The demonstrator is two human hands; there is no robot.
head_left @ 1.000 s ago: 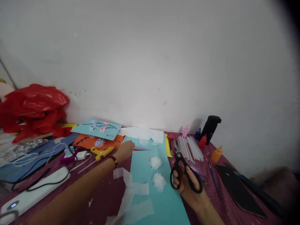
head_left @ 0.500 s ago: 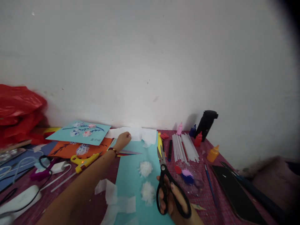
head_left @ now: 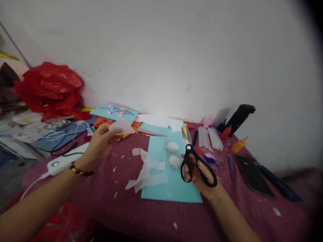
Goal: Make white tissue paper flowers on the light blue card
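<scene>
Between the fingers of my left hand (head_left: 99, 144) is a piece of thin white tissue paper (head_left: 123, 126), raised over the left part of the table. My right hand (head_left: 202, 176) grips black-handled scissors (head_left: 188, 148), their blades pointing away and slightly parted. Beneath and left of the scissors lies a light blue sheet (head_left: 174, 191). Two fluffy white paper puffs, a far one (head_left: 172, 146) and a near one (head_left: 174, 161), rest on it. Cut strips of white tissue (head_left: 145, 171) overlap the sheet's left edge.
White glue sticks (head_left: 210, 137), an orange bottle (head_left: 239, 145), a red bottle (head_left: 226, 132) and a dark phone (head_left: 253, 174) occupy the right side. On the left are a red plastic bag (head_left: 52, 87), a white power strip (head_left: 67, 159) with cables and a blue flower picture (head_left: 114, 113). A wall stands behind.
My left hand has come back from the white paper at the rear, drawing left and nearer with a tissue piece in it. The view has shifted left and down. The scissors stay in my right hand.
</scene>
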